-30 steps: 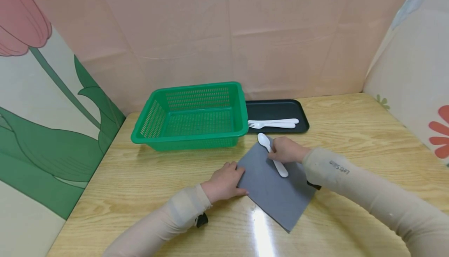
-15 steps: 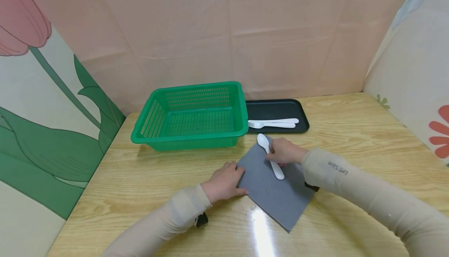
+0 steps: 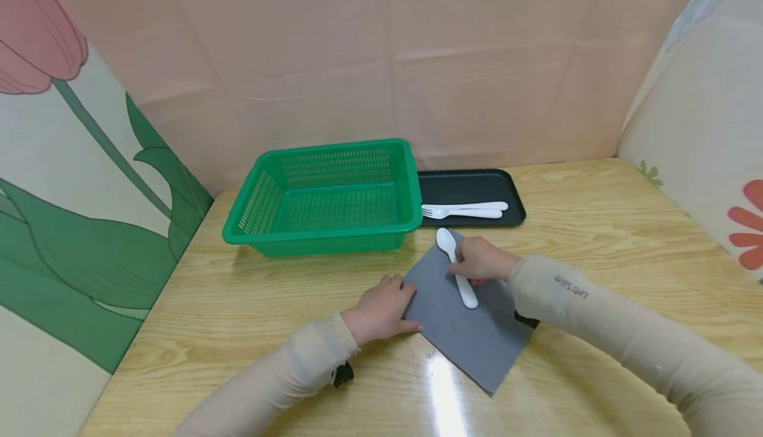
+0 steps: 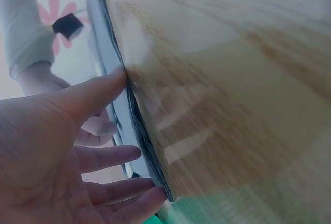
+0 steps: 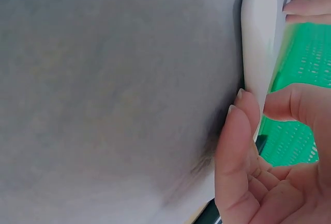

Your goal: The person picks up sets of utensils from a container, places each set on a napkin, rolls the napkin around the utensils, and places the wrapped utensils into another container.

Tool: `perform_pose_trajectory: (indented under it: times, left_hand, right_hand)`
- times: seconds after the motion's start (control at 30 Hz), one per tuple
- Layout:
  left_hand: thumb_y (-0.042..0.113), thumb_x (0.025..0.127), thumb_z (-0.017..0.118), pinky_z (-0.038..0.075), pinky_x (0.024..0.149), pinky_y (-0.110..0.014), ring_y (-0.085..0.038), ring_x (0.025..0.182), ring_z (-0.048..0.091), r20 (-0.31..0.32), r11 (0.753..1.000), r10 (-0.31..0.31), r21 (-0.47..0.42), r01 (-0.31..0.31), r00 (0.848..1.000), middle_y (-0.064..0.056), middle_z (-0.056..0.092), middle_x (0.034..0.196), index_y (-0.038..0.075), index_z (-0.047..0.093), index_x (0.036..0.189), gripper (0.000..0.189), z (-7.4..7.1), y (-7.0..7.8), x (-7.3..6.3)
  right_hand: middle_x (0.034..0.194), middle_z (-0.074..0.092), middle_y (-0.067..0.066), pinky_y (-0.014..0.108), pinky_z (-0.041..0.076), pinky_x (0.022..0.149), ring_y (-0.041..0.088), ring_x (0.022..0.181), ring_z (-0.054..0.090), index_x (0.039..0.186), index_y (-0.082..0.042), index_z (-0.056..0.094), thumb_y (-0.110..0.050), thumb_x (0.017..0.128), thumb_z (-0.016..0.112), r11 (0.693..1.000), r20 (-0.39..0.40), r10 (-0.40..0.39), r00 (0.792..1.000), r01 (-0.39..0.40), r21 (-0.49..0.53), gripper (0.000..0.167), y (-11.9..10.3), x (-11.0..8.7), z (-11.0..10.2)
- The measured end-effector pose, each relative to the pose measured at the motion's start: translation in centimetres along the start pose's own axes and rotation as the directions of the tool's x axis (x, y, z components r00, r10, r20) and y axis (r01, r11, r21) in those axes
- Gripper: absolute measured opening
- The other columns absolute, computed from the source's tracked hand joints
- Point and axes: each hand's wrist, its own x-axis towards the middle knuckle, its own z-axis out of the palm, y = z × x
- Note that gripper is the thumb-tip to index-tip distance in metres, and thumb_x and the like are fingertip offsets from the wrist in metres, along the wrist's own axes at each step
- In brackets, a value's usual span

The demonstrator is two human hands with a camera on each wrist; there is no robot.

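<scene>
A white plastic spoon (image 3: 467,293) lies over the folded grey cloth (image 3: 477,344), its bowl toward the far corner. My right hand (image 3: 481,258) pinches the spoon's handle between thumb and fingers; in the right wrist view the spoon handle (image 5: 258,32) runs close along the cloth's surface. At the cloth's left corner my left hand (image 3: 383,308) rests with fingers spread. Seen from the left wrist, the left hand's thumb and fingertips (image 4: 120,76) touch the layered edge of the cloth (image 4: 140,131).
A green perforated basket (image 3: 324,233) stands behind the left hand. Beside it, a black tray (image 3: 465,185) holds a white fork (image 3: 471,213) and another white utensil (image 3: 491,205). The wooden table (image 3: 608,225) meets patterned walls left and right.
My right hand has shifted slightly left with the spoon, whose handle end has swung left and toward me over the cloth. The left hand and cloth have stayed in place.
</scene>
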Motion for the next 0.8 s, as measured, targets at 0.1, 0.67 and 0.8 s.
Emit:
perform_pose_trajectory:
  times: [0.1,0.67,0.8]
  left_hand:
    - [0.051,0.083,0.064,0.05,0.084,-0.029,-0.02,0.104,0.053,-0.001,1.0,0.0,-0.002,0.0,1.0,-0.012,0.055,0.119,0.006,0.052,0.129,0.066,-0.02,0.0,-0.02]
    - [0.051,0.082,0.064,0.05,0.081,-0.028,-0.019,0.101,0.053,-0.002,1.0,0.002,-0.004,-0.002,1.0,-0.012,0.056,0.116,0.006,0.052,0.129,0.066,0.01,-0.02,0.0]
    - [0.051,0.082,0.064,0.05,0.081,-0.028,-0.018,0.101,0.053,-0.002,1.0,0.004,-0.004,-0.004,1.0,-0.011,0.056,0.116,0.005,0.053,0.128,0.066,-0.05,-0.04,-0.01]
  right_hand:
    - [0.053,0.057,0.0,0.018,0.041,0.044,0.008,0.046,0.054,0.062,-0.01,0.055,-0.022,0.086,0.061,1.0,-0.003,-0.004,1.0,0.004,0.008,0.027,0.09,0.1,0.12]
    - [0.05,0.057,0.0,0.018,0.042,0.043,0.009,0.045,0.054,0.059,-0.011,0.055,-0.022,0.086,0.059,0.999,-0.008,0.017,1.0,-0.017,0.035,0.029,-0.35,0.08,0.35]
    - [0.051,0.057,0.001,0.018,0.043,0.043,0.009,0.045,0.054,0.06,-0.01,0.056,-0.022,0.086,0.06,0.999,-0.01,0.017,1.0,-0.017,0.04,0.029,-0.44,0.08,0.4]
